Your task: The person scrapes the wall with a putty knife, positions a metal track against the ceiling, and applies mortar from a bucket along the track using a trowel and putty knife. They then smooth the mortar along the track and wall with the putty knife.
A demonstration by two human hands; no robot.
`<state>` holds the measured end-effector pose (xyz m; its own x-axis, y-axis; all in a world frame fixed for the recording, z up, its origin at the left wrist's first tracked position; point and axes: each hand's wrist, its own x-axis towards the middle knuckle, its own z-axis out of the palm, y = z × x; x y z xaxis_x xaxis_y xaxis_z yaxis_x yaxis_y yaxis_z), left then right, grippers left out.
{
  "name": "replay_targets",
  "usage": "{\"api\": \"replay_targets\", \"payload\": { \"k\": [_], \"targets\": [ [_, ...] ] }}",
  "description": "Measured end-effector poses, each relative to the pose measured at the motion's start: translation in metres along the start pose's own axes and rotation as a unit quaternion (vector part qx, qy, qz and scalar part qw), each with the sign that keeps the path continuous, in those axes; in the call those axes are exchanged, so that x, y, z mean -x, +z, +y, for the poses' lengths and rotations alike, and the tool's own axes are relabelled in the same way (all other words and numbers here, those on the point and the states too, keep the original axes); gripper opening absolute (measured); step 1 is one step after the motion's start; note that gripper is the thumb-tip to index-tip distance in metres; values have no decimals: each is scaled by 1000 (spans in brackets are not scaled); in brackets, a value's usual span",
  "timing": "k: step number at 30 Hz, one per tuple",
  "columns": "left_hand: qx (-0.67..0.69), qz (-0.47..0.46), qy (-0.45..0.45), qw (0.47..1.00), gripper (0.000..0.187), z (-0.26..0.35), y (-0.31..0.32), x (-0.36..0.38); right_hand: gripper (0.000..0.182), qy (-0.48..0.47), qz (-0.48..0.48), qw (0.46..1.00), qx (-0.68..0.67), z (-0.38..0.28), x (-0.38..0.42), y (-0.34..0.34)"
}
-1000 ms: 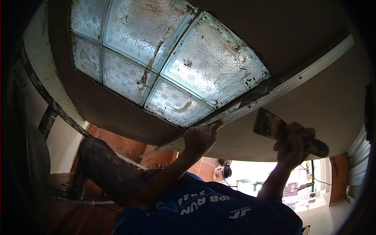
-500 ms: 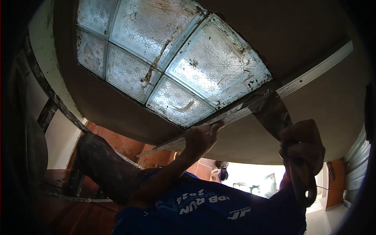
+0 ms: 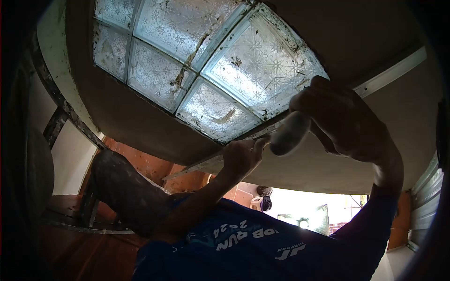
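Observation:
My left hand [image 3: 241, 157] is closed around the lower edge of a long pale metal straightedge [image 3: 393, 72], which lies slantwise along the plastered wall just below the glass block window [image 3: 253, 65]. My right hand [image 3: 340, 117] is raised over the same bar at the window's lower right corner, fingers wrapped round a putty knife. The tool's rounded handle end [image 3: 290, 133] sticks out toward my left hand, smeared by motion. Its blade is mostly hidden by the hand. Dirt and plaster smears mark the glass blocks.
Brown plaster [image 3: 140, 126] surrounds the window. A stained metal frame [image 3: 58, 100] curves along the left, beside my bent knee [image 3: 122, 187]. Below are reddish floor tiles [image 3: 159, 159] and a brightly lit area with a small white and dark object [image 3: 261, 201]. Corrugated sheeting [image 3: 426, 206] stands at the right.
My right hand has moved up and left to the straightedge, turning the putty knife so its handle end faces the bar. My left hand keeps its hold with little movement.

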<state>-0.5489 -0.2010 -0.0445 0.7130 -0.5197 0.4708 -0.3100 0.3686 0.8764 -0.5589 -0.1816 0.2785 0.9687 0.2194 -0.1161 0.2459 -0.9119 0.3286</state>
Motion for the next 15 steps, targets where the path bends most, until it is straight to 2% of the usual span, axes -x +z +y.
{"api": "replay_targets", "payload": {
  "k": [3, 6, 10, 15],
  "targets": [
    [11, -5, -21, 1000, 55, -5, 3, 0, 35, -40, -64, 997, 17, 4, -10, -5],
    [-8, -32, -51, 998, 58, 10, -8, -4, 33, -24, -81, 996, -11, 5, -15, -13],
    [-14, -48, -74, 996, 58, 20, -16, -6, 28, -47, -38, 998, -27, 7, -14, -12],
    [-10, 56, 32, 998, 59, 2, 3, 2, 37, 51, -120, 988, -77, -17, -14, -34]
  ]
}}
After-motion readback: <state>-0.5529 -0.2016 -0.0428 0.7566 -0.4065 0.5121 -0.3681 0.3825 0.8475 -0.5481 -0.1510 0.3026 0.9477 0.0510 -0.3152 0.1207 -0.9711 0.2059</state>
